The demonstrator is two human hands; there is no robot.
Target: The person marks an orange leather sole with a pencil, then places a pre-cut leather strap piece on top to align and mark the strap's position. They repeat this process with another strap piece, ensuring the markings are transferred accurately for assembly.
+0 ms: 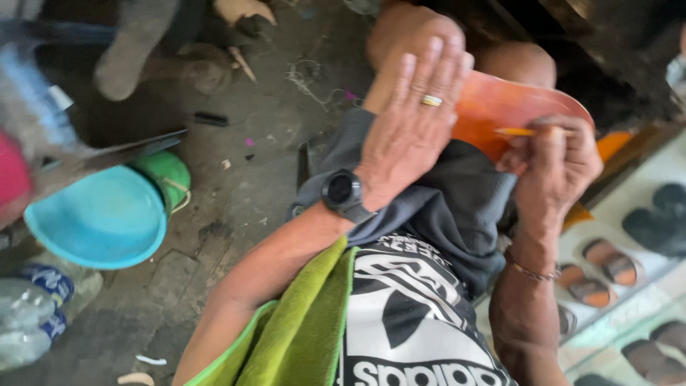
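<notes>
The orange sole (500, 107) lay across the person's lap, on the dark shorts (457, 207), near the bare knee (522, 63). It was a flat, rounded piece, shaped like the bottom of a shoe.

The left hand (414, 121) lay flat on the sole with its fingers out straight and open. It pressed down and held the piece steady. It had a ring (431, 101) on one finger and a black watch (343, 191) on the wrist.

The right hand (557, 161) was closed around a thin yellow pencil (525, 132). The tip of the pencil seemed to touch the edge of the sole, just beside the left hand. A thin bracelet (532, 271) sat on the right wrist.

It looked like the marking step: one hand held the piece down while the other drew a line on it. To go on well, the flat hand would need to keep the sole from sliding, and the pencil would need to move slowly along the shape.

A green towel (300, 322) hung over the person's front. On the dirty floor (236, 164) to the left stood a blue bowl (100, 221) on top of a green bucket (168, 175), with plastic bottles (32, 307) near it. On the right, some brown sandals (607, 261) lay on a pale shelf (643, 300).
</notes>
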